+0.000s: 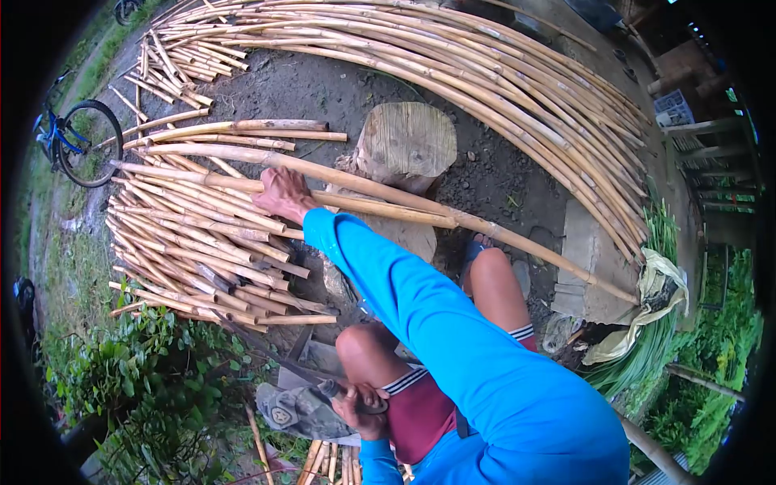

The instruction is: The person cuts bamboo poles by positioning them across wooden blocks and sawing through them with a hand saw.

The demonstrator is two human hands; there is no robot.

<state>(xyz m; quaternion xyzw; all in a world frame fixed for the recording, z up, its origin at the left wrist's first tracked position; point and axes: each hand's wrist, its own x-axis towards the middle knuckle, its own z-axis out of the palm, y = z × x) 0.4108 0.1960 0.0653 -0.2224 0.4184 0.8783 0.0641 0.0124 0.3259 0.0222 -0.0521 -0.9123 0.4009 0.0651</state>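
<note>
My right hand point(284, 194), at the end of the outstretched blue sleeve, is closed around a bamboo pole point(388, 210). This pole lies across a low wooden block point(404, 239). Just beyond it runs a longer bamboo pole point(501, 233), passing in front of an upright tree stump point(408, 141). Down by my left knee, my left hand point(361, 409) grips the handle of a machete point(275, 353). The dark blade points up and to the left, toward the cut bamboo. Beside that hand lies a camouflage cloth item point(301, 411) with a round badge.
A heap of cut bamboo pieces point(194, 234) lies to the left. Long bamboo poles point(485, 73) curve across the back and right. A bicycle point(85, 144) stands at far left, above a leafy bush point(145, 372). At right are a concrete slab point(594, 242) and a pale sack point(638, 315).
</note>
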